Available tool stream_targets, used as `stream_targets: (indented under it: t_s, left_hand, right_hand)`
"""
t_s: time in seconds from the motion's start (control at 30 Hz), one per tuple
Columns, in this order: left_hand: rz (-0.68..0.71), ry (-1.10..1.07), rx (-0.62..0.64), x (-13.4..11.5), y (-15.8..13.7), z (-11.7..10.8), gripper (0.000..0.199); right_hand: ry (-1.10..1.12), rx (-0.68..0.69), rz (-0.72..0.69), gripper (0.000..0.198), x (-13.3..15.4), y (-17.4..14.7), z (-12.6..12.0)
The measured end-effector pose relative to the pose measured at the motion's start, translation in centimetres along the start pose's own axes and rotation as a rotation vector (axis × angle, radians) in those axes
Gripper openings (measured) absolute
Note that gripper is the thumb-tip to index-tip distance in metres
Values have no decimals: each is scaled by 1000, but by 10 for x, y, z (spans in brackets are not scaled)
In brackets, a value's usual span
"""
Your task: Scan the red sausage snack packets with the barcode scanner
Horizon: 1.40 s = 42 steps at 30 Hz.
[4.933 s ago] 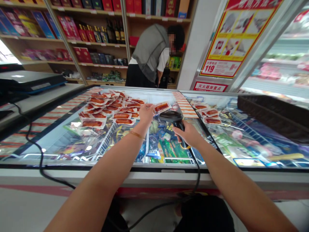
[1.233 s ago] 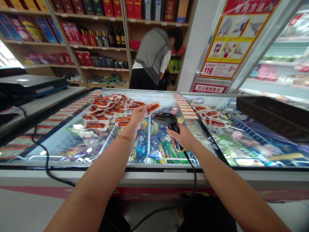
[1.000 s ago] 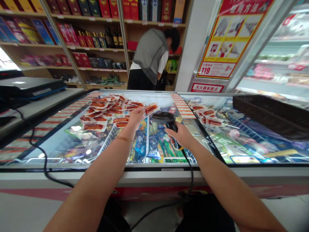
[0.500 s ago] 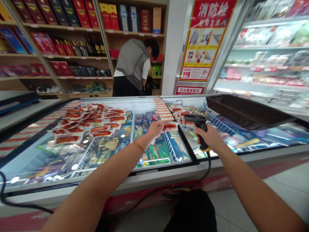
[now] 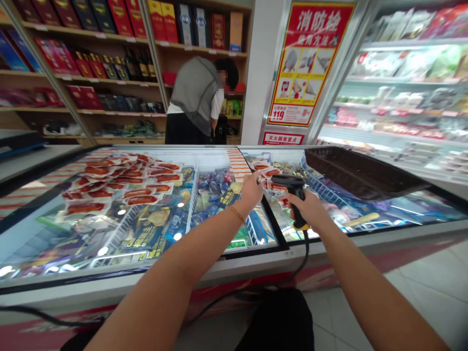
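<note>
My left hand (image 5: 252,191) is closed, its fingertips beside the right-hand group of packaged sausages (image 5: 278,187). A sausage pack seems pinched in it, mostly hidden by the fingers. My right hand (image 5: 310,208) grips a black barcode scanner (image 5: 298,197) by its handle, with its head pointing left towards those packs. The scanner's cable hangs down over the freezer's front edge. On the glass lid at the left lies a large pile of clear-wrapped red sausages (image 5: 133,174), partly overlapping.
A chest freezer (image 5: 234,261) with glass lids stands before me, with baskets of frozen goods inside. A dark brown tray (image 5: 361,170) rests on its right side. Behind it a person (image 5: 195,97) bends by shelves of boxes (image 5: 120,24). A refrigerated display (image 5: 409,92) stands right.
My left hand has moved right from the middle of the lid to the right-hand packs, and its sausage pack is now mostly out of sight. My right hand still holds the scanner.
</note>
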<state>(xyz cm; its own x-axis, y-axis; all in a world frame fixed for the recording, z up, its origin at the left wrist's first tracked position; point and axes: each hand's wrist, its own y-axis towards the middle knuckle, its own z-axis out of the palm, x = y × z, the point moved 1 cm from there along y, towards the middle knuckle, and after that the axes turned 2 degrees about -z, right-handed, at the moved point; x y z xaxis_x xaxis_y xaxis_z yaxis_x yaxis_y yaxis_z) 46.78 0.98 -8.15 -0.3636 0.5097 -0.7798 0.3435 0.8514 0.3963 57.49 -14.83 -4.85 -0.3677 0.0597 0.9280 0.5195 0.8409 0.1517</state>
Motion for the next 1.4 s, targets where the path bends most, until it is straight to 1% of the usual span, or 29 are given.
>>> stream_targets:
  t_s: [0.07, 0.13, 0.2, 0.3, 0.37, 0.43, 0.5, 0.6, 0.63, 0.7, 0.77, 0.83, 0.93, 1.13, 1.2, 1.3, 1.4]
  left_hand:
    - [-17, 73, -32, 20, 2, -34, 45]
    - [-62, 158, -69, 41, 4, -75, 43]
    - [-169, 265, -103, 62, 6, -121, 44]
    - [-281, 469, -97, 86, 9, -192, 46]
    - [-343, 596, -167, 101, 8, -234, 42]
    - [-375, 667, -216, 115, 4, -267, 36]
    - [-428, 709, -263, 131, -2, -287, 41]
    - [-472, 676, -338, 152, -11, -299, 51]
    - [-475, 649, -341, 157, -12, -300, 51]
    - [-490, 615, -305, 163, -11, -300, 49]
    - [-521, 634, -241, 165, -9, -300, 46]
    - [-534, 659, -227, 165, -6, -301, 46]
    - [-505, 617, -296, 166, -5, -302, 49]
    - [-496, 398, -408, 163, -7, -301, 46]
    - [-485, 396, -382, 159, -7, -303, 44]
    - [-454, 439, -290, 154, -8, -304, 37]
    - [-413, 364, -242, 155, -9, -303, 25]
  right_hand:
    - [-3, 41, -19, 23, 8, 4, 22]
    - [-2, 99, -49, 23, 20, 8, 48]
    - [9, 166, -77, 21, 35, 11, 76]
    - [45, 272, -68, 19, 60, 13, 118]
    - [77, 334, -47, 17, 75, 14, 146]
    - [103, 384, -31, 17, 85, 13, 171]
    - [123, 420, -17, 17, 89, 12, 192]
    - [143, 439, -6, 19, 84, 11, 215]
    - [142, 439, -7, 20, 80, 11, 219]
    - [126, 445, -11, 21, 71, 9, 224]
    - [101, 465, -4, 22, 63, 7, 224]
    - [97, 476, 9, 23, 59, 6, 221]
    - [125, 471, 7, 24, 57, 4, 217]
    - [132, 462, 4, 22, 58, 2, 216]
    - [125, 458, 4, 23, 59, 1, 216]
    - [122, 456, 3, 24, 60, -1, 214]
    - [125, 451, -2, 23, 60, -2, 213]
